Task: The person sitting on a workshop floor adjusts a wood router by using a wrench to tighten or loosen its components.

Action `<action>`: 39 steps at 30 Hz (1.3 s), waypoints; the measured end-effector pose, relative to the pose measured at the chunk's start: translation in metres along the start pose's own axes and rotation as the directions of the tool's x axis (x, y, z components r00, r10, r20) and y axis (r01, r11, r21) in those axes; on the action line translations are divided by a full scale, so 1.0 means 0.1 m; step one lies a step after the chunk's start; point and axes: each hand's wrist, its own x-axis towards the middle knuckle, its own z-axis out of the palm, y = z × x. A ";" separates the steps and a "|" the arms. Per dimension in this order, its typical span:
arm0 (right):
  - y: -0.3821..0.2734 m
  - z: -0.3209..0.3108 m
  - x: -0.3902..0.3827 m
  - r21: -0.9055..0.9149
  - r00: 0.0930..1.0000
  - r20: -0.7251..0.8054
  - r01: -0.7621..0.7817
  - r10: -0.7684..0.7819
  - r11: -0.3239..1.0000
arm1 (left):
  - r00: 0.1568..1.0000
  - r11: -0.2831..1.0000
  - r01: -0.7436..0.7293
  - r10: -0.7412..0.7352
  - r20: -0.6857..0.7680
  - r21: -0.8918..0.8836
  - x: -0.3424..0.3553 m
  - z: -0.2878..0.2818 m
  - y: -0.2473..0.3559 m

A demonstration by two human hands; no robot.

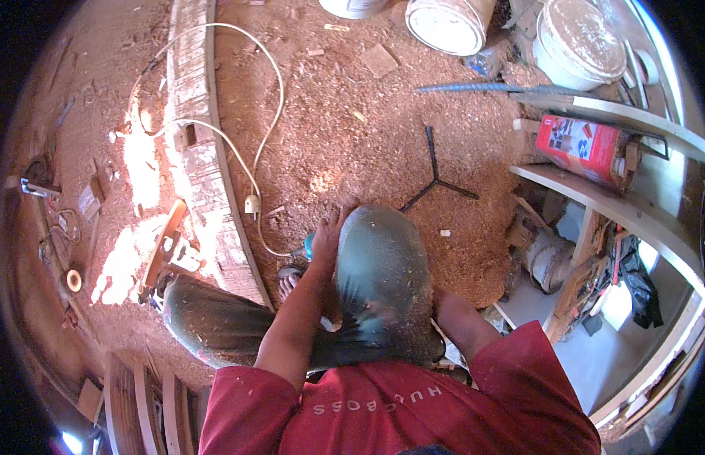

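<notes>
Left hand by a teal corded tool, right hand hidden, shavings all over

Nearest: red fabric shirt [398,413], then dark greenish trousers [383,262], stretched tight over 1 rounded knee and dusted with wood chips. Left hand [331,231] is down beside that knee, next to a smooth teal corded tool [309,244] that shows only as a small piece. Can't tell if the fingers are clamped on it or just beside it. Right forearm [466,324] goes behind the knee; right hand out of sight, grip can't be told. Toes of 1 foot [288,283] show by the tool.

Pale flexible cord [282,87] loops out from the tool, with a blocky connector [252,204] partway. It crosses a rough, curved masonry strip [193,83], sunlit in patches.

Floor [352,144]: brown, loose, gritty, thick with shavings. On it, a thin black 3-armed piece [436,182], and farther off a flat squarish board scrap [379,61].

Right side: pale board shelving [618,201] with a boxy red can [580,144]; a long ridged bluish rod [474,87] near it. Far end: round whitish buckets [447,29], grimy.
</notes>
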 end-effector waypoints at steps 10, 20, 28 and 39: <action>0.09 -0.02 -0.03 -0.028 0.999 -0.021 0.025 -0.026 0.999 | 0.999 0.999 0.031 -0.030 0.032 -0.022 -0.07 -0.31 0.01; 0.14 -0.04 0.01 -0.006 0.998 -0.030 0.048 -0.048 0.999 | 0.995 1.000 -0.005 0.005 0.101 0.004 -0.05 -0.42 -0.01; 0.14 -0.05 0.05 -0.007 0.998 -0.030 0.058 -0.058 0.998 | 0.991 1.000 -0.011 0.010 0.133 0.010 -0.08 -0.48 0.01; 0.09 -0.01 0.09 -0.031 0.998 -0.036 0.058 -0.059 0.998 | 0.989 1.000 -0.013 0.015 0.147 -0.012 -0.12 -0.49 0.00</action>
